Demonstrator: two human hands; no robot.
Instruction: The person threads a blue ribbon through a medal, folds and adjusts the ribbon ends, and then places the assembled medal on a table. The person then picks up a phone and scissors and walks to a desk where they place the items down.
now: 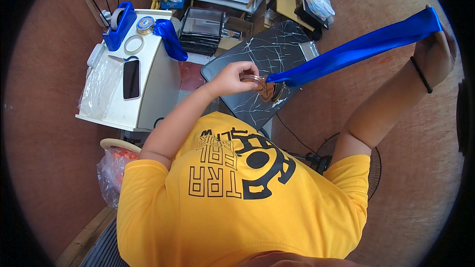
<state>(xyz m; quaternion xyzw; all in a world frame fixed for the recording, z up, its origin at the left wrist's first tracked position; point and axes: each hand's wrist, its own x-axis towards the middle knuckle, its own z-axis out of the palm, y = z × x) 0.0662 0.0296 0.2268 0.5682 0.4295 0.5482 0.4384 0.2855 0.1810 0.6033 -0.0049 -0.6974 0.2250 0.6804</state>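
Beside the cabinet [161,86], over the dark table [269,39], the blue ribbon [356,50], seemingly already attached, runs unfolded to the right hand [435,59], whose finger closure I cannot tell; the left hand [232,78] grips the medals [267,92], not set down; the cabinet's disc stack [145,25] looks finished.

1. Reddish-brown surfaces [410,178] curved around the room, wall and floor hard to tell apart.
2. A white cabinet [151,62] stood left.
3. Ahead was a black marble-patterned table [267,39].
4. Beyond it rose a white shelf unit [217,3] with wooden legs.
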